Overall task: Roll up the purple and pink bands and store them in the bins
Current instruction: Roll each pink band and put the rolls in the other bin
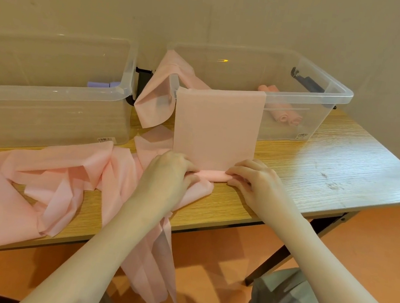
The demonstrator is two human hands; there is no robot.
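step: rolling pink band [217, 125] | left hand [174, 167] and right hand [252, 178] pinch roll ends, fingers curled on it | roll lies crosswise on table [320, 169] | unrolled band runs away, over right bin [337, 94]

A plain beige wall [215, 5] fills the far side, from 10 o'clock to 2 o'clock, with a few faint marks on it. Before it stands the wooden bench [334, 166], light oak grain, with some dark scuffs near 3 o'clock. Its dark metal legs [273, 263] go down to an orange floor [215, 270]. The light is soft and warm, and shadows lie under the bench.
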